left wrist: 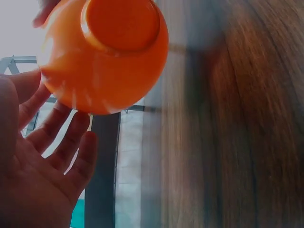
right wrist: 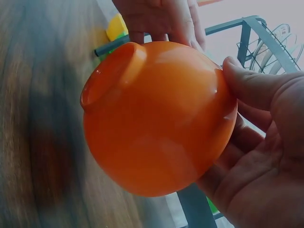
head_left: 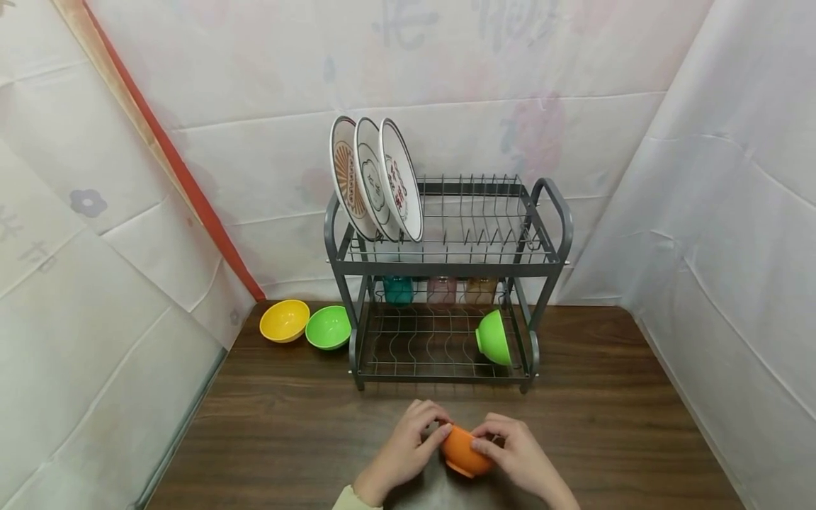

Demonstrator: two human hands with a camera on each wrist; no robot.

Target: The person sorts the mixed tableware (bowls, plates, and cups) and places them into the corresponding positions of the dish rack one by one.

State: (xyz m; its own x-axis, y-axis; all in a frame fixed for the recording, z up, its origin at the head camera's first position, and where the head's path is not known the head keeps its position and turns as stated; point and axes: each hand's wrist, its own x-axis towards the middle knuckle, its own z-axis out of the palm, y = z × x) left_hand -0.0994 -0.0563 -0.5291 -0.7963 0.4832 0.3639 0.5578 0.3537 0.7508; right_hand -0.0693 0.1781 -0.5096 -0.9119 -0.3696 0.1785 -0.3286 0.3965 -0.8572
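An orange bowl (head_left: 463, 453) is held between both hands above the front of the table, tilted so its foot ring (right wrist: 114, 76) faces down and toward the person. At its left rim my left hand (head_left: 411, 440) pinches the edge with thumb and fingers; the left wrist view shows the other fingers of that hand (left wrist: 52, 147) spread beside the bowl. My right hand (head_left: 513, 453) grips the opposite rim, its thumb (right wrist: 251, 85) on the outer wall and its fingers partly hidden behind the bowl. The bowl's inside is out of sight.
Behind the hands stands a two-tier dish rack (head_left: 446, 269). Three patterned plates (head_left: 401, 180) lean in its upper tier. Below are a tilted green bowl (head_left: 494, 338) and three coloured cups (head_left: 441, 292). A yellow bowl (head_left: 285, 321) and another green bowl (head_left: 328, 328) sit left of the rack.
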